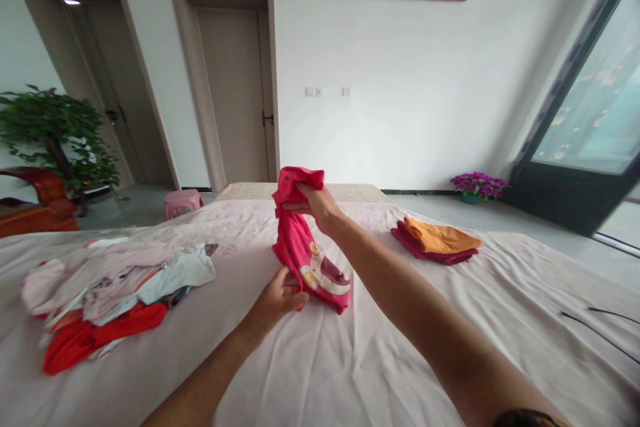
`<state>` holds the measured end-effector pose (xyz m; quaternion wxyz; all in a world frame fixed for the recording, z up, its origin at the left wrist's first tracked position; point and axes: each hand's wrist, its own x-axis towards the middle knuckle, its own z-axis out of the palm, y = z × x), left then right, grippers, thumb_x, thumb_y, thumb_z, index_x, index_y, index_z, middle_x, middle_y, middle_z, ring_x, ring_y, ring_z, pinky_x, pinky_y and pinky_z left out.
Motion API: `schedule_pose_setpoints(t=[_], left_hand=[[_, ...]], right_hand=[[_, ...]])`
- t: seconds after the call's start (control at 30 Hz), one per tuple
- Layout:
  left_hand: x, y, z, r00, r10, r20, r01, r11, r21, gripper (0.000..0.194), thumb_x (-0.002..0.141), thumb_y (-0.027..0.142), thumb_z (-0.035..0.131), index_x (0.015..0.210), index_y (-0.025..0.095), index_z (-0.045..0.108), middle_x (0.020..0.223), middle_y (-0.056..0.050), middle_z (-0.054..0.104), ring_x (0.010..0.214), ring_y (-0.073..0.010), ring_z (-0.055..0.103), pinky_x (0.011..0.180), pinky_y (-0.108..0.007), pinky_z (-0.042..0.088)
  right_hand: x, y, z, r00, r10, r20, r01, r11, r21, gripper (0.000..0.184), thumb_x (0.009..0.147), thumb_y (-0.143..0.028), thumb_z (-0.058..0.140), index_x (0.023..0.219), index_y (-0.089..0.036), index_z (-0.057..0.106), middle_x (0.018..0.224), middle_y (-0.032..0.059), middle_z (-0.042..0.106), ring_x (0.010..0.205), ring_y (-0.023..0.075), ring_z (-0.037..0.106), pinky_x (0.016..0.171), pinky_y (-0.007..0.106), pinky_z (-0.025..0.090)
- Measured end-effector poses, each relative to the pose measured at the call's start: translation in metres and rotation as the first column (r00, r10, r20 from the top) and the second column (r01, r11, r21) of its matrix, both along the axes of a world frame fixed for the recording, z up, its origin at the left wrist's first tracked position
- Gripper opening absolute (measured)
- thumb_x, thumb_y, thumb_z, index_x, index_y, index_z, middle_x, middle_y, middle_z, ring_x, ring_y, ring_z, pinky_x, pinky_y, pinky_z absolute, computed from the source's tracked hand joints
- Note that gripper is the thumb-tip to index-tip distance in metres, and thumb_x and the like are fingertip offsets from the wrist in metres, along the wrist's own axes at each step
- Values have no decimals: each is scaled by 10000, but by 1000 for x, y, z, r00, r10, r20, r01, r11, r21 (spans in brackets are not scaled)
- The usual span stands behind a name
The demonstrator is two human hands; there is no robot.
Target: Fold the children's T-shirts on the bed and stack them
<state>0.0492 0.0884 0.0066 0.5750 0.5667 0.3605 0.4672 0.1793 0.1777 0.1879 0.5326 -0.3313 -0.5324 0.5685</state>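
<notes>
A bright pink garment [295, 238] with a white, purple and yellow printed figure is partly lifted off the pale sheet [400, 347]. My right hand [316, 205] grips its upper end, which folds over the fingers. Lower down, my left hand [281, 295] pinches the garment's left edge close to the sheet. The garment's lower right corner hangs at or just above the cloth; I cannot tell whether it touches. Which kind of garment it is does not show clearly.
A loose heap of clothes [125, 287], white, pale pink and red, lies on the left. To the right sits a folded orange and dark red stack [440, 239]. Two thin black cords [600, 333] lie at the right edge. Beyond the sheet stands a pink stool [183, 203].
</notes>
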Motion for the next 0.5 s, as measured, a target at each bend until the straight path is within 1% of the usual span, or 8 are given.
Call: schedule_pose_setpoints(t=[0.07,0.1,0.17,0.2,0.27,0.33,0.43,0.5], left_hand=[[7,1,11,998,16,-55,-19,999,-48,566,681,497,790,1123,177,641,1065,-112,688,883,-211,650,662,-269,477],[8,3,16,996,36,-83,-42,997,-65,481,708,501,763,1041,169,662,939,-77,688,773,-173,623,593,-244,431],[10,6,24,990,71,-118,-79,995,-62,406,728,517,735,918,165,667,743,-15,630,617,-123,529,515,-228,340],[10,9,27,989,89,-120,-95,995,-45,402,724,524,736,895,169,660,699,3,607,585,-114,498,505,-229,319],[14,14,30,986,133,-102,-134,991,-6,414,690,515,766,901,177,653,671,16,598,574,-113,494,518,-234,329],[19,20,31,974,210,-87,-212,977,-15,416,630,489,799,856,176,646,607,31,567,532,-108,484,502,-232,326],[17,32,32,917,392,-79,-397,916,-54,357,597,460,765,707,180,573,489,74,448,425,-76,402,433,-204,247],[2,43,39,864,501,-54,-503,862,-60,312,628,441,696,719,186,540,487,82,441,406,-71,405,416,-182,232]], right_hand=[[6,0,15,999,-26,-27,26,1000,5,119,886,-252,548,951,-170,605,667,7,663,555,155,661,686,342,602],[10,1,22,998,-37,-46,37,999,5,118,893,-229,522,954,-168,603,678,9,665,571,156,668,709,349,601],[19,2,32,995,-42,-95,42,999,-3,144,906,-210,475,948,-161,603,700,17,667,618,161,680,757,361,596],[23,2,36,992,-34,-121,33,999,-9,160,913,-210,456,943,-158,604,710,20,666,644,163,684,780,365,593],[29,-1,42,984,-2,-176,-1,1000,-17,194,926,-214,424,959,-159,607,735,24,665,689,166,687,814,375,586],[34,-6,46,974,40,-225,-43,999,-6,226,937,-218,401,1013,-167,608,768,23,667,715,165,682,826,383,584],[44,-10,49,962,79,-262,-78,997,16,254,939,-216,393,1069,-173,607,783,18,662,730,162,673,819,377,585],[57,-8,49,963,43,-266,-38,999,26,243,928,-206,406,1054,-172,610,750,11,648,720,159,665,800,360,588]])
